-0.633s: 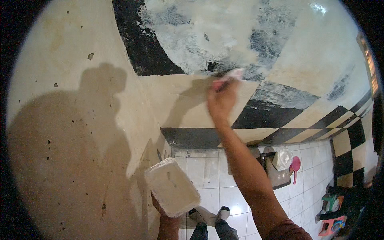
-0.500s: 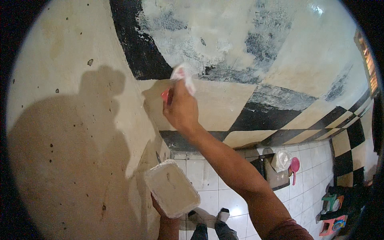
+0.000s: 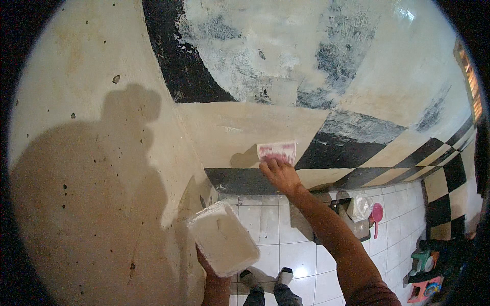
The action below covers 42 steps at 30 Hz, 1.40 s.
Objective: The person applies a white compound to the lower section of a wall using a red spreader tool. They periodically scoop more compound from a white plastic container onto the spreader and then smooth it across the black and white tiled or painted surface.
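Observation:
In my right hand (image 3: 280, 176) is a flat red scraper (image 3: 276, 152) smeared with white putty, the fingers closed on its lower edge. It is close to a cream square of the checkered wall (image 3: 229, 127), just above the dark bottom row; whether it touches the wall I cannot tell. My left hand (image 3: 205, 262) grips a white rectangular tub (image 3: 224, 239) from its left side, most of its fingers hidden beneath. Whitish putty coats the tub's inside and rim. Beyond the tub's far corner a thin dark pointed thing (image 3: 202, 202) sticks up; its kind is unclear.
A plain pitted wall (image 3: 92, 168) stands close on my left, bearing my shadow. On the white tiled floor (image 3: 298, 255) are a dark-edged board (image 3: 365, 235), a white plastic bag (image 3: 361, 207) and a pink dipper (image 3: 377, 211). Green and red stools (image 3: 424, 288) stand at far right.
My right hand has moved down and right with the scraper, from the white-smeared upper patch to the lower cream square. The tub has shifted slightly right.

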Available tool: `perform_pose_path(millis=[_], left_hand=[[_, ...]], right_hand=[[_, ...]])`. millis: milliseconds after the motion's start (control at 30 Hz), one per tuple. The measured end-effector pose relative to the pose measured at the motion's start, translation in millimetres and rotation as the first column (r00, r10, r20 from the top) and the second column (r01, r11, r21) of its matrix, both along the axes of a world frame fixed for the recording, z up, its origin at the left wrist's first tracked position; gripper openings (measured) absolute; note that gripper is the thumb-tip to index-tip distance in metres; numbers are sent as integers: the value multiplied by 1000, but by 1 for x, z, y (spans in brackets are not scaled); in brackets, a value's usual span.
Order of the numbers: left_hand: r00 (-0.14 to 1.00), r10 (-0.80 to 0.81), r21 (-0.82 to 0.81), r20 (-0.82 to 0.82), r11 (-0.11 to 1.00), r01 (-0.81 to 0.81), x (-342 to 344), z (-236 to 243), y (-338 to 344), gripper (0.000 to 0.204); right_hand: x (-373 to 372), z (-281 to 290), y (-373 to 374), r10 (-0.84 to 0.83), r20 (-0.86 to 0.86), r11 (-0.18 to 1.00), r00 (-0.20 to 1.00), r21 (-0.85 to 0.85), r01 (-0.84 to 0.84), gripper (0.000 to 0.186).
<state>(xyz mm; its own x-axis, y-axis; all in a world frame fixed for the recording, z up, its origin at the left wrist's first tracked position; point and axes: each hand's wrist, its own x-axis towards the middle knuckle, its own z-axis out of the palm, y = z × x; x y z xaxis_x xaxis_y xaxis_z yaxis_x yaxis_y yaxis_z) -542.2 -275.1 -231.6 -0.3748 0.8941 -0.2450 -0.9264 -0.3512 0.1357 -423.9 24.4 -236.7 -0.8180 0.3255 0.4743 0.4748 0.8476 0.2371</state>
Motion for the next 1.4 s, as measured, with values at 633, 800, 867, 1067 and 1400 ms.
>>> perform_pose_path(millis=[633, 800, 867, 1067, 1400], left_hand=[[994, 5, 28, 109, 1000, -8, 14, -14, 18, 76], [997, -79, 87, -5, 993, 79, 15, -3, 16, 85], [995, -99, 164, -3, 981, 98, 8, -3, 13, 88], [997, -29, -1, -67, 1000, 29, -4, -18, 2, 85], [985, -159, 151, 61, 977, 148, 2, -35, 4, 78]], right_hand=[[-35, 179, 15, -458, -771, 881, 443, -461, 108, 18], [-141, 172, -21, -202, -739, 884, 643, -420, -206, 20], [-151, 180, -40, -223, -701, 849, 677, -482, -219, 20], [-109, 168, -34, 96, -455, 993, 885, -19, -117, 20], [-19, 84, -31, 173, 67, 971, 983, 155, -182, 32]])
